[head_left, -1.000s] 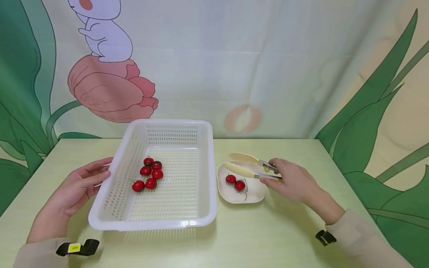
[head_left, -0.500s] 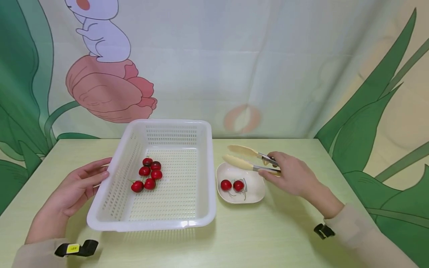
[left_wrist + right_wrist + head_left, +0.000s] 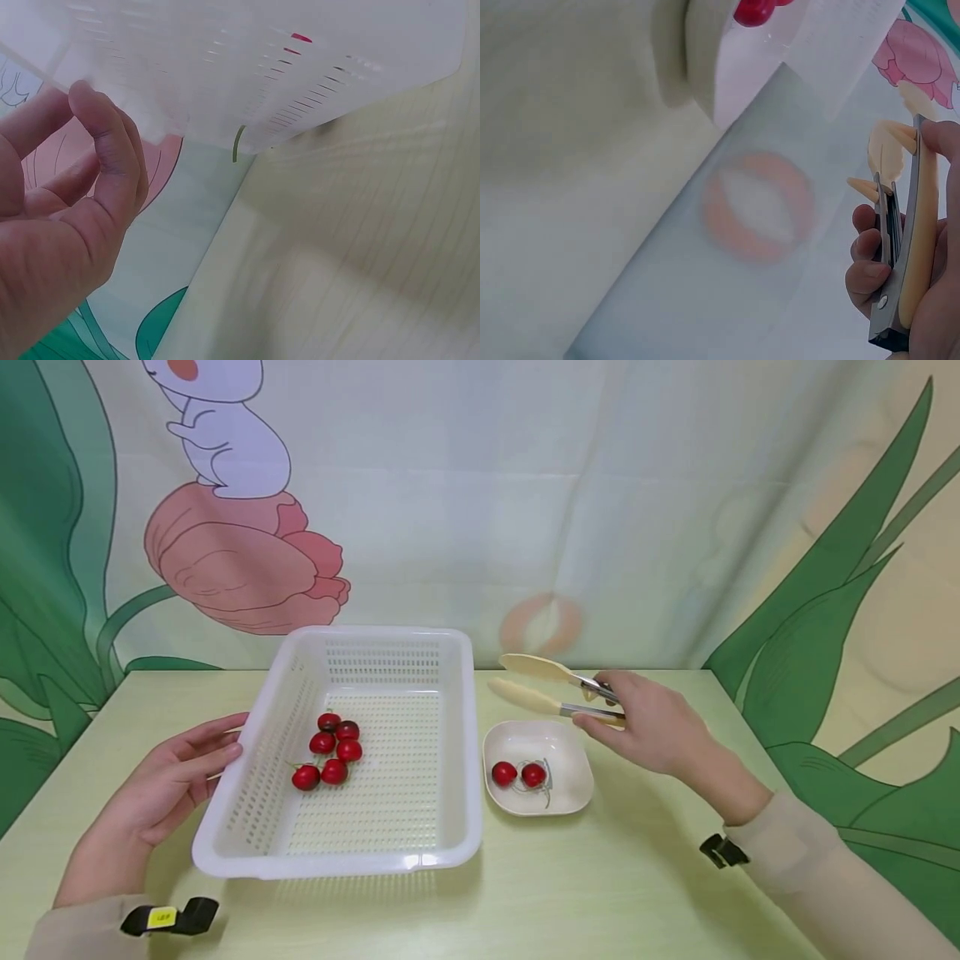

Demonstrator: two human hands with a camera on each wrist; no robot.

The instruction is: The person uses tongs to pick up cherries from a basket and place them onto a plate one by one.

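Note:
A white perforated plastic basket stands at centre-left, with several red cherries inside on its left. My left hand touches the basket's left side from outside; in the left wrist view its fingers are loosely bent, and none are seen over the rim. My right hand grips a pair of tongs with cream tips and metal arms. The tongs' tips are apart, with nothing between them, above and behind a small white plate. Two cherries with stems lie on that plate.
The pale green table runs back to a printed cloth backdrop with a rabbit, flower and leaves. The plate stands close to the basket's right side. Black straps are at the sleeves.
My right hand has lifted the tongs up and away from the plate. The cherry at the plate's left has shifted slightly left and down. My left hand and the basket keep their place.

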